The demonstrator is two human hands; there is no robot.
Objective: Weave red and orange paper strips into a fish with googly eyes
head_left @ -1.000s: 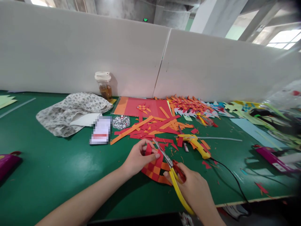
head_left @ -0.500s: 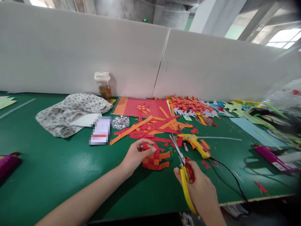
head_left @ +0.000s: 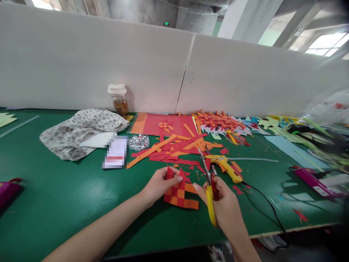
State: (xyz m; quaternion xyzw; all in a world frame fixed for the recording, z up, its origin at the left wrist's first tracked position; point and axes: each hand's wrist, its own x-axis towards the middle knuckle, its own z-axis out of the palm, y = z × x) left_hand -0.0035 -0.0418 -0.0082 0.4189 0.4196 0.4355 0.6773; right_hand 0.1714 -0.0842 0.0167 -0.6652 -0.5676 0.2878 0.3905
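Between the thumb and fingers of my left hand (head_left: 160, 185) is a woven paper piece (head_left: 174, 194), checkered in red and orange. Loose orange strip ends stick out from its right side, and red ends point up at its top. My right hand (head_left: 223, 200) is closed around scissors (head_left: 209, 193) with yellow and red handles, their blades pointing up and away. The right thumb is close to the orange strip ends; whether it touches them I cannot tell. Just beyond the hands lies a pile of red and orange paper strips (head_left: 169, 147).
A yellow glue gun (head_left: 227, 169) with a black cord lies right of the scissors. Farther back are a finished paper fish (head_left: 165, 126), a heap of woven fish (head_left: 218, 122), a bag of googly eyes (head_left: 139, 142), a phone (head_left: 116, 153), patterned cloth (head_left: 81, 127) and a lidded cup (head_left: 120, 102).
My right hand has moved left with the scissors, closer to the woven piece. The woven piece has tilted, and its lower orange strip now lies straighter. The camera view has shifted slightly.
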